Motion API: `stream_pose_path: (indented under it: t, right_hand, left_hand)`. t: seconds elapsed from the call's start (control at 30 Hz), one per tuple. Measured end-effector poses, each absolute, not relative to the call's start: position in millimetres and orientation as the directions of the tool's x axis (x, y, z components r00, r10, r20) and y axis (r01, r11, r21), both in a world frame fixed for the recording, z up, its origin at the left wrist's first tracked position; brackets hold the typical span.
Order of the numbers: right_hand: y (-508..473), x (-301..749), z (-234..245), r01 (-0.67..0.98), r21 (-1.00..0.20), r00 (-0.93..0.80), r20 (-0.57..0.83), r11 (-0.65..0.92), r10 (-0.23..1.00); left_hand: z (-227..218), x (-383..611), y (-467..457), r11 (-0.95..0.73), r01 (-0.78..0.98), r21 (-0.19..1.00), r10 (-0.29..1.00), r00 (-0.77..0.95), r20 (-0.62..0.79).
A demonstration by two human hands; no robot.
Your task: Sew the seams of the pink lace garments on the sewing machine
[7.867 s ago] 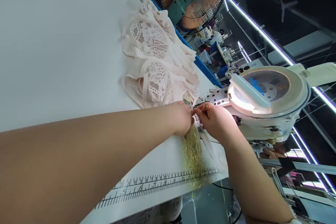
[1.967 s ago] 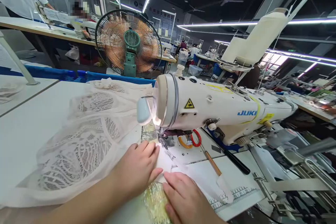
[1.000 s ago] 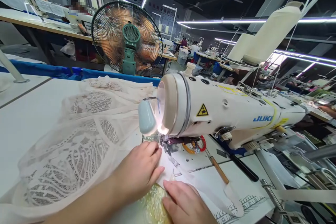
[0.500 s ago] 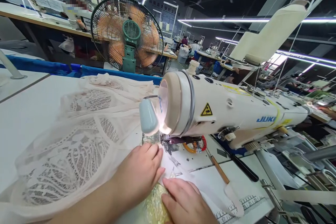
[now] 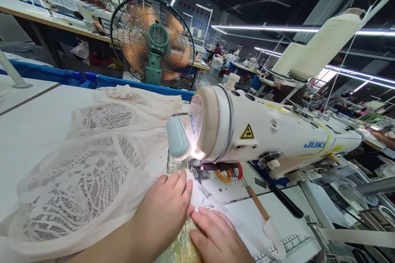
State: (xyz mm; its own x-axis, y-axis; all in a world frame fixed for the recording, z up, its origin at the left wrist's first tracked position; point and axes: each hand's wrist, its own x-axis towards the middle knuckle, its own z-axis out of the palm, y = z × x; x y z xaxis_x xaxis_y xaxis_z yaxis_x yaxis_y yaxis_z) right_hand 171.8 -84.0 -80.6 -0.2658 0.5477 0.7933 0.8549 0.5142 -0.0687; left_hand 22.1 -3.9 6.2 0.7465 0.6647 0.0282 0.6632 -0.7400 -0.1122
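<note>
My left hand [image 5: 168, 201] presses sheer white fabric [image 5: 190, 187] just before the presser foot [image 5: 200, 172] of a white sewing machine [image 5: 265, 131]. Its fingers are close together, with the thumb tip near my right fingers. Closed at the fabric's near edge, my right hand [image 5: 219, 232] lies right of a strip of shiny yellowish film [image 5: 182, 240]. A narrow white strip [image 5: 247, 222] trails from the foot area toward the right. To the left spreads the rest of the sheer garment with lace panels [image 5: 95, 189]. My fingertips partly hide what they grip.
A pale blue lamp [image 5: 178, 137] glows beside the machine head. Right of the needle area lie a wooden-handled tool [image 5: 258, 203] and a black-handled tool [image 5: 286, 197]. A large fan [image 5: 157, 41] stands behind the table. Other workstations and people fill the background.
My hands have come slightly closer together, the left thumb now nearly meeting the right fingers. The whole view has shifted slightly; the lace panels lie much as before.
</note>
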Motion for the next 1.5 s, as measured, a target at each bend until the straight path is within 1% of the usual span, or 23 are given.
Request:
stream_pose_path:
  t: [0.27,0.43,0.57,0.63,0.7,0.77,0.83,0.9,1.03,1.07,1.17,1.23,1.4,1.5]
  right_hand:
    - [-76.4,170.4,-54.5,0.852,-0.003,-0.316,0.795,0.524,0.518]
    - [-77.3,175.0,-42.9,0.814,0.024,-0.411,0.730,0.581,0.546]
    - [-78.5,170.9,-40.0,0.837,-0.010,-0.359,0.745,0.548,0.562]
    - [-77.8,168.5,-40.5,0.836,-0.010,-0.342,0.772,0.548,0.536]
    - [-76.3,168.0,-41.4,0.807,-0.021,-0.354,0.783,0.590,0.512]
    - [-74.9,169.6,-42.2,0.760,-0.055,-0.376,0.776,0.648,0.507]
    - [-74.3,172.2,-42.9,0.713,-0.091,-0.402,0.759,0.695,0.512]
    - [-74.7,174.4,-43.8,0.691,-0.102,-0.404,0.767,0.716,0.499]
    - [-76.2,177.2,-47.0,0.697,-0.148,-0.338,0.796,0.702,0.503]
    - [-76.4,178.0,-47.9,0.692,-0.157,-0.338,0.793,0.705,0.508]
    - [-76.5,180.5,-50.0,0.662,-0.158,-0.377,0.775,0.733,0.507]
    - [-76.6,180.8,-50.8,0.658,-0.160,-0.383,0.771,0.736,0.510]
    - [-77.4,176.0,-52.6,0.669,-0.230,-0.282,0.802,0.707,0.527]
    - [-77.9,174.4,-53.1,0.668,-0.246,-0.265,0.802,0.702,0.534]
  left_hand:
    - [5.1,22.2,-2.1,-0.707,0.703,-0.079,0.705,0.709,0.005]
    - [4.8,19.4,1.6,-0.695,0.715,-0.076,0.715,0.698,0.030]
    - [3.3,15.1,5.6,-0.696,0.714,-0.080,0.710,0.700,0.077]
    - [3.1,12.9,6.9,-0.731,0.675,-0.100,0.664,0.737,0.122]
    - [4.3,11.5,6.1,-0.792,0.596,-0.131,0.580,0.802,0.142]
    - [6.9,11.2,2.8,-0.848,0.511,-0.140,0.504,0.859,0.088]
    - [10.0,12.0,-2.2,-0.874,0.471,-0.123,0.477,0.879,-0.020]
    - [11.7,13.0,-6.9,-0.872,0.474,-0.123,0.485,0.869,-0.094]
    - [7.2,12.1,-9.9,-0.841,0.525,-0.129,0.539,0.833,-0.127]
    - [5.1,11.1,-9.2,-0.846,0.522,-0.115,0.533,0.837,-0.123]
    - [0.8,7.5,-5.7,-0.891,0.448,-0.070,0.453,0.887,-0.086]
    - [0.4,5.9,-3.7,-0.901,0.430,-0.060,0.433,0.900,-0.053]
    - [1.1,4.5,-2.5,-0.890,0.452,-0.067,0.455,0.889,-0.056]
    - [1.6,2.3,-2.1,-0.860,0.505,-0.073,0.508,0.861,-0.020]
